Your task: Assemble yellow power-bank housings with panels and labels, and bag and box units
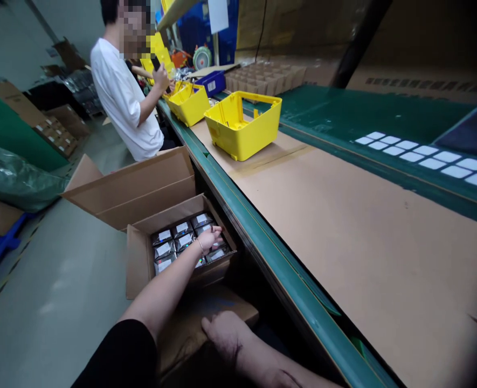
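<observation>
An open cardboard box (139, 264) beside the green bench edge holds several dark wrapped packs (181, 229) with white labels, set in rows. My left hand (211, 238) reaches into its right side, over the packs, fingers apart; nothing is visibly gripped in it. Lower down, my right hand (223, 330) rests against the edge of a brown cardboard piece (198, 310) below the box. Its fingertips are hidden, so its grip is unclear.
Yellow housings (248, 132) (192, 105) stand on the bench (323, 215), near a blue bin (214, 82) and cardboard dividers (262, 78). White labels (428, 156) lie at right. A person in a white shirt (121, 102) stands at the bench's far left.
</observation>
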A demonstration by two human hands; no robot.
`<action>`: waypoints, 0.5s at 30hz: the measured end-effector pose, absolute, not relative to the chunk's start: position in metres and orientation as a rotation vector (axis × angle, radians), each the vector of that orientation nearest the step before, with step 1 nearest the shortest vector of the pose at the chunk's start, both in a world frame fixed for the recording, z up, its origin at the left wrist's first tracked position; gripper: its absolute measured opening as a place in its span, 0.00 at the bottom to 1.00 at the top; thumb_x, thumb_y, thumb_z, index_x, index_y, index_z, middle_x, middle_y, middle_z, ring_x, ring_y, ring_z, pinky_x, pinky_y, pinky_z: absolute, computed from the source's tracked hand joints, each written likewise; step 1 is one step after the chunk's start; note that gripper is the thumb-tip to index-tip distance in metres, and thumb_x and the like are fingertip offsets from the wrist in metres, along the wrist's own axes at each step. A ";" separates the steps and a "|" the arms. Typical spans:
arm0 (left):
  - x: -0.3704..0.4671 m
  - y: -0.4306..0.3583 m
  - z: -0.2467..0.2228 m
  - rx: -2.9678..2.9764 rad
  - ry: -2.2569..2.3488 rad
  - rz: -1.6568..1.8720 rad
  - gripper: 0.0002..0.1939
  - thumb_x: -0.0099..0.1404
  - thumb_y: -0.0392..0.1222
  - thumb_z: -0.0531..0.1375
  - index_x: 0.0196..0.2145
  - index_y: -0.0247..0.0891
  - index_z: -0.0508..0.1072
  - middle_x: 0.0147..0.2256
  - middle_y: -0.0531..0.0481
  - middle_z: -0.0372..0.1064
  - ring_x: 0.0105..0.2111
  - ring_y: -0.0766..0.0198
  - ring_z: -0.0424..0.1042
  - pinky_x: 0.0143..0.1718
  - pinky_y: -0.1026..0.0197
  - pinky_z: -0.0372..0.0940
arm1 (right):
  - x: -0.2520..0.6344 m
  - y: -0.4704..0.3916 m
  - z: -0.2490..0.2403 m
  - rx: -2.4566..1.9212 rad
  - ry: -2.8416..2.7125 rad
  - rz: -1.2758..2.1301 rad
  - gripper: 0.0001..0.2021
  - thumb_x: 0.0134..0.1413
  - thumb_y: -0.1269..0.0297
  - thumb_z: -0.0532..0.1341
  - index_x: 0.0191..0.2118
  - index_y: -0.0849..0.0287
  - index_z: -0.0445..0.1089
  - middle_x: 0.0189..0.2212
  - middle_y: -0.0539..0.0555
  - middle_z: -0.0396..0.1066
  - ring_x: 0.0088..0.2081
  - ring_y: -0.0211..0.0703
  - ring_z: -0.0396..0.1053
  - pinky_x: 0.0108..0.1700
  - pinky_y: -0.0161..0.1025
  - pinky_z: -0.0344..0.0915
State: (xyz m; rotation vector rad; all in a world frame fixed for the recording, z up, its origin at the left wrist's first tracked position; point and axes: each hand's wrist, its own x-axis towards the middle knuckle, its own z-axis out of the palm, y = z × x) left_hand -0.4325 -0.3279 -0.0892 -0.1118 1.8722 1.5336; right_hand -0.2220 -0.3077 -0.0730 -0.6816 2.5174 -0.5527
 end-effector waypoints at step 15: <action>-0.279 -0.537 0.139 -0.074 2.390 1.393 0.19 0.60 0.53 0.58 0.46 0.42 0.70 0.20 0.59 0.56 0.19 0.68 0.54 0.20 0.66 0.49 | -0.223 -0.283 -0.022 -0.648 2.682 -0.396 0.16 0.40 0.74 0.57 0.39 0.55 0.69 0.35 0.55 0.75 0.38 0.51 0.73 0.35 0.37 0.65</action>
